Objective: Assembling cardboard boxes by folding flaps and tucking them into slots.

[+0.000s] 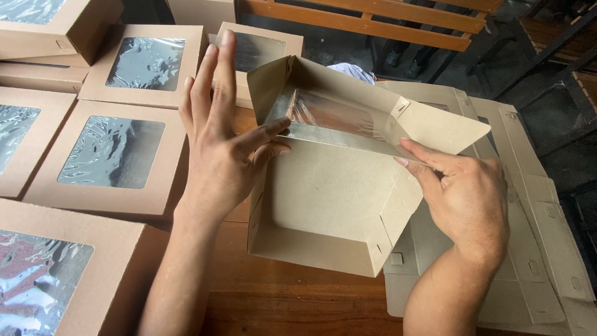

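A half-formed brown cardboard box [329,205] is held over the wooden table [280,305], just right of centre, its tray open toward the camera and its windowed lid [348,118] standing up at the back. The lid's clear film panel is seen from the inside, shiny and slightly crinkled.

The left hand [221,143] is pressed flat against the box's left wall, fingers straight and spread upward, the thumb hooked over the wall's edge and into the tray. Nothing is clamped there; the hand is open and merely laid against the card.

The right hand [463,193] is set at the right side, where the lid's side flap [441,127] is pinched between thumb and forefinger just above the right wall. The remaining fingers are curled under and cannot be made out clearly.

To the left, finished boxes [112,155] of the same brown card are laid in rows, each square, shut, with a rectangular film window in its top; some are stacked at the far corner. Beneath and right of the right hand, a stack of flat, unfolded box blanks [535,205] is spread on the table, tabs and slots showing. A wooden rail [373,18] is seen across the background.
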